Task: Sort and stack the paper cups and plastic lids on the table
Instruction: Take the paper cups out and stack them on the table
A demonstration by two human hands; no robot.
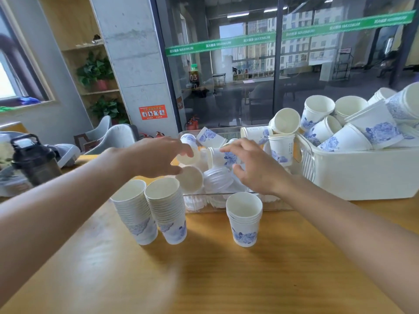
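Both hands out over the clear tray [226, 201] at mid tabletop [204, 279].

L hand [156, 156]: fingers spread and relaxed, nothing clamped. Fingertips at a loose cup [189, 157] lying on its side in the tray; touching or just above, can't tell w/ blur.

R hand [254, 168]: fingers apart, loosely curved, holding nothing. Index tip close to another tipped cup [217, 156]; contact unclear.

Tray contents: loose cups at all angles, plus a pile of clear lids [217, 180] under/between the hands.

Stacks upright on tabletop, in front of tray:
- 2 tall cup stacks [150, 211] side by side, touching, near L forearm
- short stack [244, 219] to the right of them, apart, just at the tray's front wall

White bin [362, 175] right of tray, heaped w/ more unsorted cups, some nested.

Left edge: dark bottle [34, 159], upright. Glass wall behind the tabletop.
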